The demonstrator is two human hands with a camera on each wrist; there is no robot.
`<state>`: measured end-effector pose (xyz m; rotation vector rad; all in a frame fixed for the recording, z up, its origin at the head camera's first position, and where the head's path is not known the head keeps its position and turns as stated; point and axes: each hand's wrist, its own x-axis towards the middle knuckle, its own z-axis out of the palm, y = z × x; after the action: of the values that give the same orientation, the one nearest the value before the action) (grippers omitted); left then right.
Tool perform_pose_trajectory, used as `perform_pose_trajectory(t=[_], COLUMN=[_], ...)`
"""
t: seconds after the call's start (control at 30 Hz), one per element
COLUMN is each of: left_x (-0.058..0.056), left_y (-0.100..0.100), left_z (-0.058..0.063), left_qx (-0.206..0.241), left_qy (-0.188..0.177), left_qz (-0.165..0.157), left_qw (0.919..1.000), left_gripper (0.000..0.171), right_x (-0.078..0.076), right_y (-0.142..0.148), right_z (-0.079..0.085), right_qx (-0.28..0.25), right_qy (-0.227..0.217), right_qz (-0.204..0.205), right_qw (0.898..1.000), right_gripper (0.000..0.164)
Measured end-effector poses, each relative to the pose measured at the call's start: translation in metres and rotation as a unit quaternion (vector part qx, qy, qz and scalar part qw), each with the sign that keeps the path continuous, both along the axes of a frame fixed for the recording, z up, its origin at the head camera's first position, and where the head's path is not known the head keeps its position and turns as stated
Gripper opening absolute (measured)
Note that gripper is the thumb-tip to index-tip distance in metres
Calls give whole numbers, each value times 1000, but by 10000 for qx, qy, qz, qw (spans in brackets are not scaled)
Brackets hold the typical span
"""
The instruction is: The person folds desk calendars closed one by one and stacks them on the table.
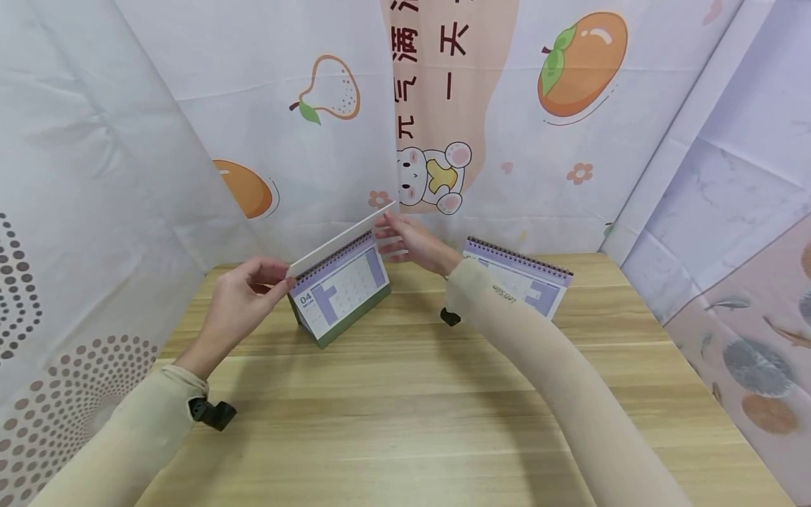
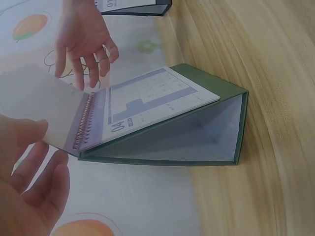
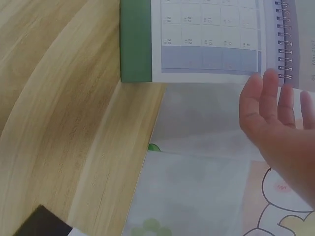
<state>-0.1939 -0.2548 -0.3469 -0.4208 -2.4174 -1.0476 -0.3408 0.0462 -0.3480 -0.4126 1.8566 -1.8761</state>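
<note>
A desk calendar with a green base, a page marked 04 and a spiral binding stands on the left part of the table. Its turned-up pages lean away from the binding. At their left end my left hand pinches the edge between thumb and fingers. My right hand is by the right end, fingers spread and nearly straight; in the right wrist view its fingertips lie close to the spiral. Whether they touch the pages is hard to tell. A second calendar stands to the right, partly behind my right sleeve.
The wooden table meets a printed curtain behind both calendars. More cloth hangs at the left and a panel at the right. Black wrist devices sit on both sleeves.
</note>
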Motion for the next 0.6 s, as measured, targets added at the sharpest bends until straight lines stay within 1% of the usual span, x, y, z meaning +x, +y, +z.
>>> perform_pose_trajectory(t=[0.13,0.23,0.4,0.47,0.53,0.6], left_x=[2,4,7,8,8,9], left_y=[0,-1,-4,-5,-6,-6], left_z=[4,6,8,9,8,8], left_qx=[0,24,170,193,172,155], left_qy=[54,8,-445,-604,-669,-678], left_qz=[-103,-172,-303,-350,-394,-423], left_qw=[9999,9998,9984,9974,9968,9967], left_gripper=[13,11,13,15,16,16], right_x=[1,1,3,3,3,4], right_y=[4,7,12,14,16,19], right_z=[1,3,9,10,12,14], right_qx=[35,46,-194,-241,-195,-74], right_qy=[40,30,-364,-501,-534,-475], right_qz=[147,258,326,316,345,414], right_qw=[9999,9997,9986,9980,9978,9980], right_gripper=[56,59,66,66,65,62])
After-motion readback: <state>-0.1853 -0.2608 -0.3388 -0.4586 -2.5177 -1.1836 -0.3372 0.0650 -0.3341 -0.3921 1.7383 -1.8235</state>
